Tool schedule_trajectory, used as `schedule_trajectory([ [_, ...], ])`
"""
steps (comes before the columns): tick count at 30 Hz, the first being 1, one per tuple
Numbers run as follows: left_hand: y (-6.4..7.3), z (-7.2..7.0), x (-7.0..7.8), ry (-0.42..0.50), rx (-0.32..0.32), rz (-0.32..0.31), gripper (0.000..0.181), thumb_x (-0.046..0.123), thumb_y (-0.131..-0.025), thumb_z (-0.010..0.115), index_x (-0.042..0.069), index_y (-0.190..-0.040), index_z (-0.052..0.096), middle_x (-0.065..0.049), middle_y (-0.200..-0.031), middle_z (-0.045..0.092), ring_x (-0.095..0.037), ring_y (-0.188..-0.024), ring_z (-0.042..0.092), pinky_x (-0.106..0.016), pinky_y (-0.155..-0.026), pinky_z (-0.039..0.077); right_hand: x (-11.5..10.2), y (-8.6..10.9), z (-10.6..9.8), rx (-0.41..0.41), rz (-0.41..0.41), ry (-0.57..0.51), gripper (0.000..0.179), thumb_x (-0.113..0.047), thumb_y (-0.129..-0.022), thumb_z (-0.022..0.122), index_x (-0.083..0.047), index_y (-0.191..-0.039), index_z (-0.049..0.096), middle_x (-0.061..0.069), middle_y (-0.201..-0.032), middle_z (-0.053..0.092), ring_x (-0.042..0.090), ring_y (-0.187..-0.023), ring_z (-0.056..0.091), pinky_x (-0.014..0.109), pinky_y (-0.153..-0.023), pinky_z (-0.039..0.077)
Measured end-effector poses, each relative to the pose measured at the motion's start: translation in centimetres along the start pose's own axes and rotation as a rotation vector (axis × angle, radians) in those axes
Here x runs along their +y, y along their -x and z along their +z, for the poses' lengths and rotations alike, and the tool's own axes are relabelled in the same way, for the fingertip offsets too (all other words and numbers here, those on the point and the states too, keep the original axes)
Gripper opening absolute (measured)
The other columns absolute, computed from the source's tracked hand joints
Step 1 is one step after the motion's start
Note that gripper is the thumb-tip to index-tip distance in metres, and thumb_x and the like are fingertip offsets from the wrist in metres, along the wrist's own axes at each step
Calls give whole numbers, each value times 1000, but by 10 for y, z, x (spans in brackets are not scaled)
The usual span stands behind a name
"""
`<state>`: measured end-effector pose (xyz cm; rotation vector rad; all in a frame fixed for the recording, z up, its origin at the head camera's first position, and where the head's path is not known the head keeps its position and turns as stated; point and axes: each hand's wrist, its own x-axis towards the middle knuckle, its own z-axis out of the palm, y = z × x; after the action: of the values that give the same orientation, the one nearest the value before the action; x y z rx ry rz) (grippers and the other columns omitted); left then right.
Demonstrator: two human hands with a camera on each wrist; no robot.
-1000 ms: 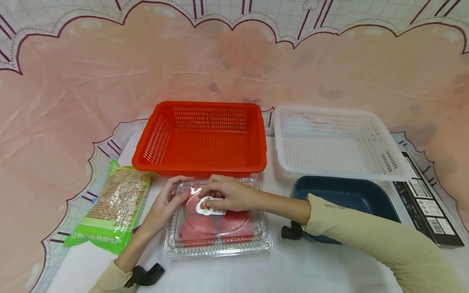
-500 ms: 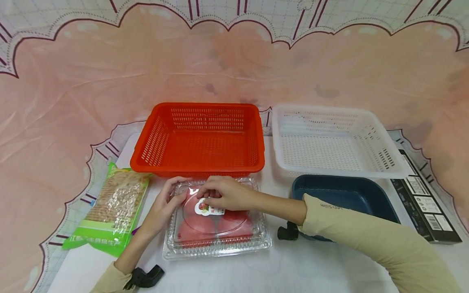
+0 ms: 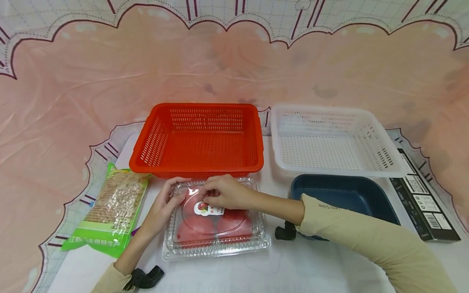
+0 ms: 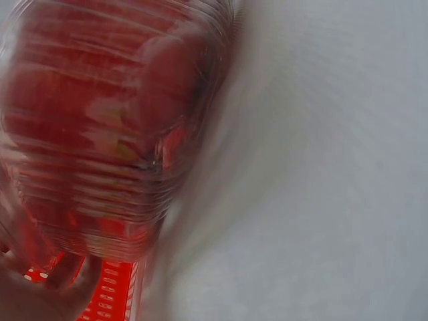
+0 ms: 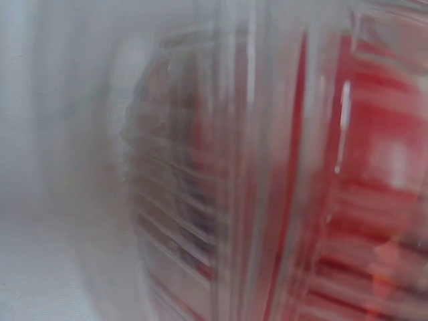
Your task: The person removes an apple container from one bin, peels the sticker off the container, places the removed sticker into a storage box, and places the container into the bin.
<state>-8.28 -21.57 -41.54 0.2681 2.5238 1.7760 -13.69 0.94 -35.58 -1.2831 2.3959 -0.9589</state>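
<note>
A clear plastic clamshell box [image 3: 220, 250] lies on the white table in the head view, with large round red things [image 3: 234, 226] showing through its lid. My left hand [image 3: 162, 208] grips the box at its far left corner, thumb on the lid. My right hand [image 3: 230, 194] reaches in from the right over the lid. Its thumb and fingertips pinch at the edge of a white label [image 3: 216, 210] with a red fruit picture. Both wrist views are blurred: the ribbed box wall [image 4: 87, 87] fills much of the left one, and the box side [image 5: 267, 160] the right one.
Directly behind the box stands a red basket [image 3: 205, 169]. A white basket [image 3: 337, 171] is at the back right, with a dark blue tray [image 3: 329, 185] before it, partly under my sleeve. A green-edged bag [image 3: 113, 203] lies left; a black carton [image 3: 426, 199] lies far right.
The hands keep nearly the same places on the box, the right fingers shifting slightly at the label. The whole head view has drifted a little.
</note>
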Motion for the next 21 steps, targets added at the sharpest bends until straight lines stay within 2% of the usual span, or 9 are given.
schedule_trajectory([
  [10, 0, 1, -1, 33, -4, 36, 37, 14, -100, 44, 9, -136, 39, -9, -137, 49, -2, -114, 49, -11, -93, 41, -2, 0, 3, -7, 43, -31, 11, -12, -89, 68, -11, -98, 74, 1, -92, 67, 8, -81, 54, 11, -73, 46],
  [21, 0, 1, -2, 35, 3, 42, 36, 14, -100, 44, 9, -135, 40, -5, -131, 50, -5, -111, 52, -12, -92, 42, -9, 1, 8, 17, 143, -29, 10, -15, -91, 67, -11, -98, 72, 1, -91, 56, 9, -79, 48, 14, -67, 41],
])
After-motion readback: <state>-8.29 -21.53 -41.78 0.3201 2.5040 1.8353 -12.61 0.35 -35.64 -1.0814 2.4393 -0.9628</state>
